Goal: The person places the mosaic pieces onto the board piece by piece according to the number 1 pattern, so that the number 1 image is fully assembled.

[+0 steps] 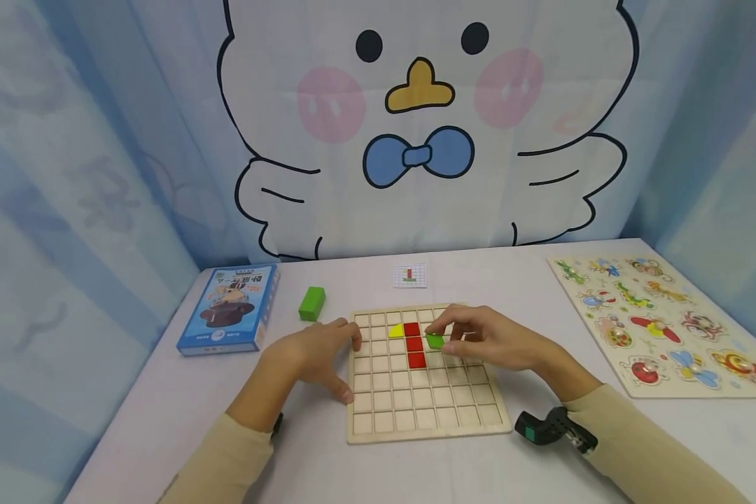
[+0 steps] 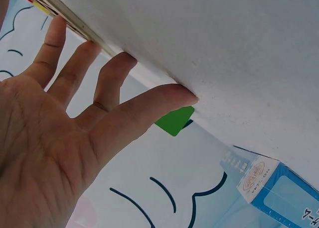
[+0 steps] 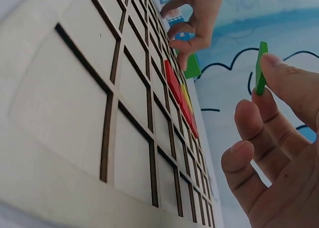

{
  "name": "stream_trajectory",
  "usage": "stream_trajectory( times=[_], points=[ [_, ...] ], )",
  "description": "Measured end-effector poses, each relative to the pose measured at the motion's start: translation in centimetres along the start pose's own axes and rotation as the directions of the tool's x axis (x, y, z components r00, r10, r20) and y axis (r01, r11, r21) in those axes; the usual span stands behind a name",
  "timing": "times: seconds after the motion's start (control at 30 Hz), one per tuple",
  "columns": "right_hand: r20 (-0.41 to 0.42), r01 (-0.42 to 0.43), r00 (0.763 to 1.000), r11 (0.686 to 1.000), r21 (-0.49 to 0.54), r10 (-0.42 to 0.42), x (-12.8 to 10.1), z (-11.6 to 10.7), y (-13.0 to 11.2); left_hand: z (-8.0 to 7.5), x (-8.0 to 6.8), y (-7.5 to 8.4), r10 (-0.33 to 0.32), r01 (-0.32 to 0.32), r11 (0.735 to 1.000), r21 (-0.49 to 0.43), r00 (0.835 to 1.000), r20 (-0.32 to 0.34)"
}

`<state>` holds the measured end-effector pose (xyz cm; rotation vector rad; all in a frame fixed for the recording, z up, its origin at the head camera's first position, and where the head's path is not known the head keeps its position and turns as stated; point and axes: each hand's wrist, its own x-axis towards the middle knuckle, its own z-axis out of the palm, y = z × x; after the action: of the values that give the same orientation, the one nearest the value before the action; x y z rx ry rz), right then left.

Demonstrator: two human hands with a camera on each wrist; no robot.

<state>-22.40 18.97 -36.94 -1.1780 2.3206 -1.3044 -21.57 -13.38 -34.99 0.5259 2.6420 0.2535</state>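
A wooden grid board (image 1: 428, 420) lies flat on the table. In its cells sit three red square tiles (image 1: 415, 344) in a column, with a yellow tile (image 1: 395, 332) of curved outline left of the top one. My right hand (image 1: 494, 337) pinches a thin green tile (image 3: 260, 68) between thumb and fingertip, above the board just right of the red column. Along the board's left edge rests my left hand (image 1: 311, 353), thumb and fingers spread, nothing in its grasp; in the left wrist view its fingertips (image 2: 60, 26) meet the board's side.
A small pattern card (image 1: 409, 276) lies behind the board. Back left are a green block (image 1: 312, 304) and a blue picture box (image 1: 229, 311). An animal puzzle board (image 1: 661, 315) covers the table's right side. A printed curtain (image 1: 416, 217) hangs behind the table.
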Motion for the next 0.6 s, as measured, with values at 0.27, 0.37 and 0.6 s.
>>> stream_trajectory(
  times=[0.27, 0.37, 0.6],
  points=[
    [0.042, -0.027, 0.999, 0.999, -0.017, 0.027, 1.0, 1.1, -0.1, -0.4, -0.4, 0.3, -0.008, 0.008, 1.000, 0.007, 1.000, 0.011],
    [0.068, -0.023, 0.997, 1.000, -0.009, 0.024, 1.4, 1.6, 0.1, -0.5, -0.4, 0.3, -0.011, 0.011, 1.000, 0.005, 1.000, 0.015],
    [0.088, -0.014, 0.996, 1.000, -0.018, 0.015, 2.1, 2.6, 0.2, -0.3, -0.2, 0.1, -0.019, 0.019, 1.000, -0.007, 1.000, 0.020]
  ],
)
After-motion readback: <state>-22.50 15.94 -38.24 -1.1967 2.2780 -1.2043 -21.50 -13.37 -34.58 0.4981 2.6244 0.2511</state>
